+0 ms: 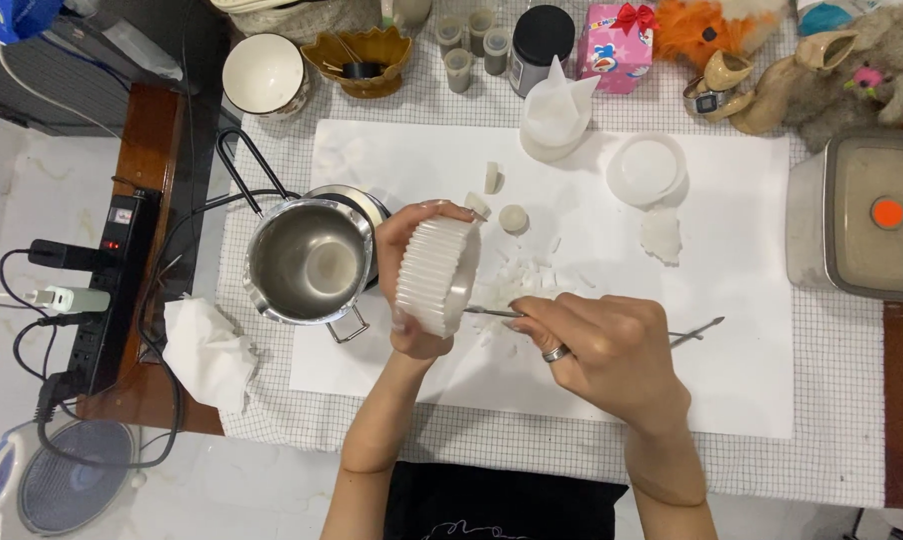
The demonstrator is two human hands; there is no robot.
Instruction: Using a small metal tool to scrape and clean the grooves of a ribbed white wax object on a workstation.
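Note:
My left hand (pixel 407 275) grips a white ribbed round mould (pixel 435 273), tipped on its side with the opening facing right. My right hand (pixel 602 350) holds a thin metal tool (pixel 492 312) whose tip reaches into the mould's opening; the tool's other end (pixel 700 330) sticks out to the right. White wax chips (pixel 532 275) lie on the white sheet (pixel 732 330) just past the mould. A steel pot (pixel 307 262) with a white wax disc in its bottom stands directly left of my left hand.
A crumpled white tissue (pixel 207 350) lies left of the pot. On the sheet sit a white lid (pixel 647 168), a wax lump (pixel 662 235) and a white pointed mould (pixel 555 115). A grey container (pixel 862 215) stands at right. Bowls, cups and toys line the back; a power strip (pixel 112 270) is at left.

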